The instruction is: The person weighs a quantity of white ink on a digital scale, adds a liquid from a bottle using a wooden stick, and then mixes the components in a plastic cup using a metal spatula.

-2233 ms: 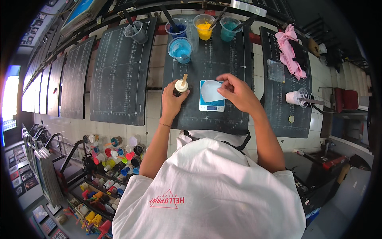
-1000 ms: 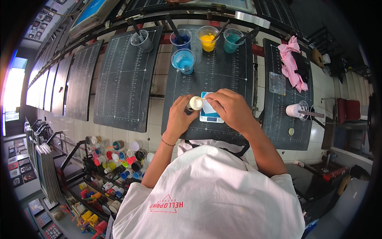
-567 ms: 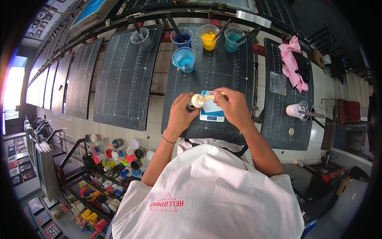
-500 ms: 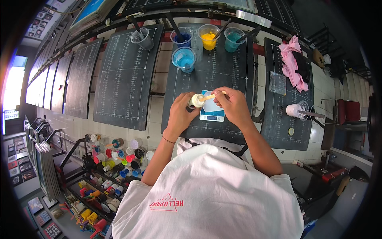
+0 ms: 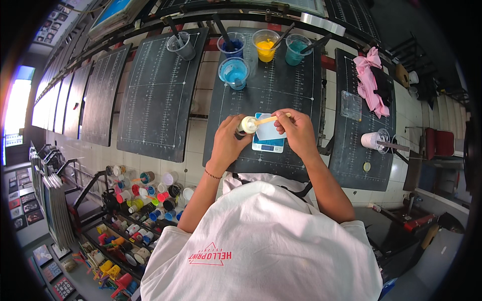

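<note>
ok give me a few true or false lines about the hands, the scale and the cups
1. The left hand holds a small bottle over the scale. True.
2. The right hand is empty. False: it holds a flat stick whose tip reaches the bottle's mouth.
3. The yellow cup stands between two blue-toned cups at the back of the mat. True.
4. The pink cloth lies on the same mat as the scale. False: it lies on the mat to the right.

Matt dark grid mats (image 5: 159,95), clear plastic cups (image 5: 234,71), wood stick (image 5: 271,119), pink cloth (image 5: 368,83)
</note>
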Tool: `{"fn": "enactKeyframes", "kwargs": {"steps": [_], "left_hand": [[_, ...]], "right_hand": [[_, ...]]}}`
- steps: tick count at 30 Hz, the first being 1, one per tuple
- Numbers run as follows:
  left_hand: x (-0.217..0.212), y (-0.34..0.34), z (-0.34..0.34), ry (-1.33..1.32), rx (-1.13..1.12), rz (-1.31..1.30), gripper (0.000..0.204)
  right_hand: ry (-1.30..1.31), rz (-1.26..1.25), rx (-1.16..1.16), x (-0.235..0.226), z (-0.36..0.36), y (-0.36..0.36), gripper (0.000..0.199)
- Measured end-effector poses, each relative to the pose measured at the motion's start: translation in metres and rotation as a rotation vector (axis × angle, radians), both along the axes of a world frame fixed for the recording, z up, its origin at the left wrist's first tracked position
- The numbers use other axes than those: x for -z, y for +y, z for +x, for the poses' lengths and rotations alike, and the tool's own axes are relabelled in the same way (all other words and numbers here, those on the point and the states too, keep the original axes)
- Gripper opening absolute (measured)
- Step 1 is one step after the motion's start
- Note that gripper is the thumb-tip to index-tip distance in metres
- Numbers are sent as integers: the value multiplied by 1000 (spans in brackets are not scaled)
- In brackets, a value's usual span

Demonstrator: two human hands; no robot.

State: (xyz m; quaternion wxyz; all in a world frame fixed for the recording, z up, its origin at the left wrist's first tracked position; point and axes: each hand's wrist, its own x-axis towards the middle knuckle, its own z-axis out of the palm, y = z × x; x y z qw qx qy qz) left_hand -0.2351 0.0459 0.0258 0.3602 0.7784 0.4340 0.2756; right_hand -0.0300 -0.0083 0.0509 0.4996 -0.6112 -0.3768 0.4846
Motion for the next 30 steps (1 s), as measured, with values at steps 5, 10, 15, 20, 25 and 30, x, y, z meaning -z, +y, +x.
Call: {"fn": "enactKeyframes", "kwargs": {"steps": [5, 10, 15, 20, 25, 30], "left_hand": [[2, 0, 0, -7, -5, 19, 46], [9, 0, 0, -2, -9, 20, 47], [8, 0, 1, 16, -11, 5, 47], [9, 0, -1, 17, -20, -28, 48], [19, 2, -9, 15, -59, 2, 48], [21, 3, -13, 8, -78, 26, 50]], "right_hand": [[-23, 12, 19, -1, 2, 0, 27], [-24, 34, 44, 5, 6, -1, 28], [25, 40, 78, 7, 9, -2, 28], [55, 31, 115, 5, 16, -4, 27], [65, -7, 160, 11, 25, -11, 26], [-33, -86, 199, 39, 32, -18, 27]]}}
